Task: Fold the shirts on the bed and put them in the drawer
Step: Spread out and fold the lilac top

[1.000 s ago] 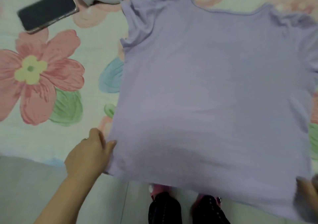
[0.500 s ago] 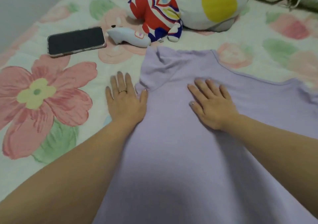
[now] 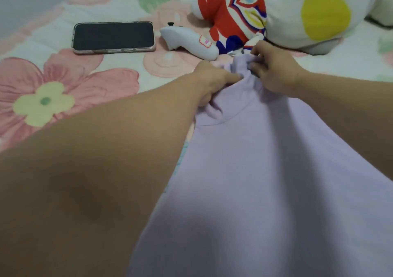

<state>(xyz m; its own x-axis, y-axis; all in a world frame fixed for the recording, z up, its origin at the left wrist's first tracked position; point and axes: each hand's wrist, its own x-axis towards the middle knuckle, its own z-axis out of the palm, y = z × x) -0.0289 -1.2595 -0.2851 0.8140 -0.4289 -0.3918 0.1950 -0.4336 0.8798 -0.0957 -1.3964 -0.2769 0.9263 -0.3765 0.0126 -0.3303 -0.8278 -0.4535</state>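
Note:
A lilac shirt (image 3: 265, 181) lies spread on the floral bedspread (image 3: 53, 89), running from the near edge up to the middle. Its left sleeve is bunched up at the far end. My left hand (image 3: 212, 83) grips the sleeve fabric from the left, fingers curled into the cloth. From the right, my right hand (image 3: 274, 72) pinches the top of the same sleeve. Both forearms stretch over the shirt and hide part of it.
A black phone (image 3: 113, 37) in a pink case lies on the bed at the far left. A white handheld device (image 3: 191, 43) lies beside it. A red, white and blue plush toy (image 3: 231, 15) and a white pillow with a yellow dot (image 3: 325, 15) sit just beyond the sleeve.
My hands went from the shirt's hem to pressing flat near the sleeve, and now both are bunching the sleeve. The view has moved closer to the toys.

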